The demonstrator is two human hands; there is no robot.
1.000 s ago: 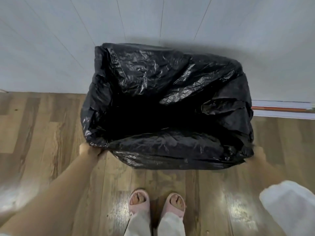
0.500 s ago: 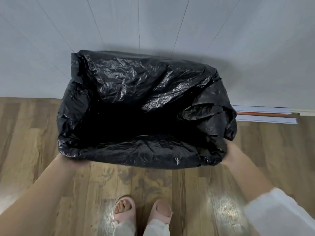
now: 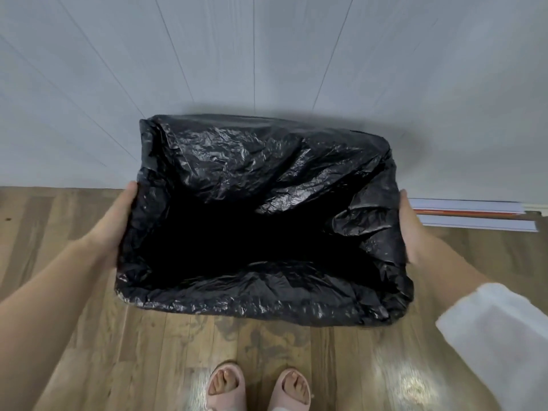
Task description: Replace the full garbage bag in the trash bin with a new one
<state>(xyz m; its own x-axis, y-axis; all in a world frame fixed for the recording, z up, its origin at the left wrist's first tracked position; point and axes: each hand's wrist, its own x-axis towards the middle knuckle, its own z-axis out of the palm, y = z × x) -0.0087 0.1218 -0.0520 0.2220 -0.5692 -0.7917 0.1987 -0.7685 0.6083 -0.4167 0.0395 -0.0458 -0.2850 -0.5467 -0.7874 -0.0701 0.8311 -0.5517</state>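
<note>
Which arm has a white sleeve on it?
The right arm, whose white sleeve bunches above the wrist. The left arm is bare. Both hands, left hand and right hand, press the black bag sides.

We see soft, even indoor light, with bright glare patches on the glossy brown wooden floor [image 3: 412, 384] and small glints on the crinkled black plastic garbage bag [image 3: 237, 152], whose inside is pure shadow. Wide-angle distortion fans the pale panelled wall [image 3: 267, 54], and the white sleeve [image 3: 498, 336] blurs at our frame's edge.
</note>
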